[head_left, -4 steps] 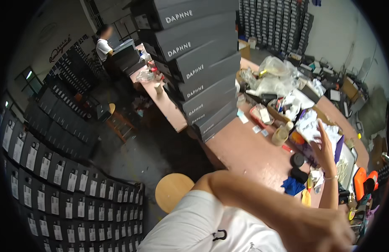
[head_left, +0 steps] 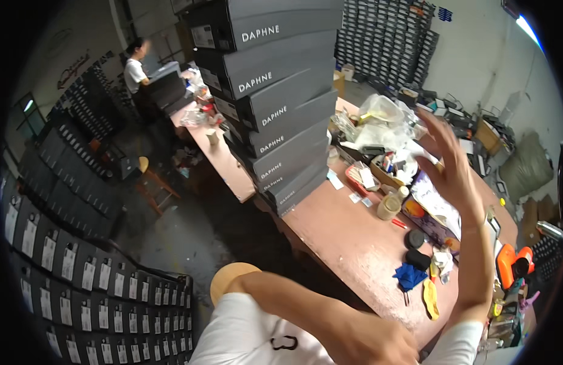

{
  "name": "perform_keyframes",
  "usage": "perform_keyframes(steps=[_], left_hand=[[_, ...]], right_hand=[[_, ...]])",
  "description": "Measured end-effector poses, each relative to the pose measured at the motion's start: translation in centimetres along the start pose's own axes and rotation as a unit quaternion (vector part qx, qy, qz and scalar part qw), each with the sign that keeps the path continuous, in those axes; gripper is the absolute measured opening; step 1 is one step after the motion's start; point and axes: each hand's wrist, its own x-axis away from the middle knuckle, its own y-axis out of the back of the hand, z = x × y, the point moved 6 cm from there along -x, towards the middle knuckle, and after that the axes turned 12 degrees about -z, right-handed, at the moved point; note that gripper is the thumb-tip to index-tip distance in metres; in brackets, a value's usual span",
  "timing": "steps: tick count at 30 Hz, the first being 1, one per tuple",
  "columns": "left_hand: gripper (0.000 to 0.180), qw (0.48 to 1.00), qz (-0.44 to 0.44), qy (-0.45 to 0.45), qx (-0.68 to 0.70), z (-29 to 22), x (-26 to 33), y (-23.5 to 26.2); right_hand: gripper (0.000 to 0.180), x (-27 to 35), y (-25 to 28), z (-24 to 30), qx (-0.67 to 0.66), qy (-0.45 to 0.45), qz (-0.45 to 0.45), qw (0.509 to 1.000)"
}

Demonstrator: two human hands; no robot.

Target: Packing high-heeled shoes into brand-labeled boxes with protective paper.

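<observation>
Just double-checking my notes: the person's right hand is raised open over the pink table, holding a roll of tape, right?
Not quite. In the head view the right hand is raised open over the pink table, but it holds nothing; its fingers are spread and empty. The roll of tape sits on the table.

A stack of boxes (head_left: 275, 97) stands at the table's (head_left: 348, 237) left edge. Right of it, toward the far side, lies a heap of bags (head_left: 385, 125). A roll of tape (head_left: 389, 207) sits mid-table (near the raised right hand (head_left: 455, 167)). A stool (head_left: 230, 280) stands left of the table, nearer.
</observation>
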Motion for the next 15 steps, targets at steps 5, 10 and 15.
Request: perform_keyframes(steps=[5,10,15], left_hand=[[0.036,0.93,0.003,0.232,-0.285,0.6,7.8,10.3],[0.032,0.93,-0.029,0.248,-0.269,1.1,10.6,10.5],[0.029,0.898,-0.051,0.285,-0.331,-0.7,12.0,13.1]], right_hand=[[0.1,-18.8,-6.7,17.0,0.093,0.293,-0.086,0.948],[0.091,-31.6,-13.3,19.7,0.483,0.358,-0.294,0.743],[0.08,-31.5,-10.5,20.5,0.352,0.283,-0.066,0.89]])
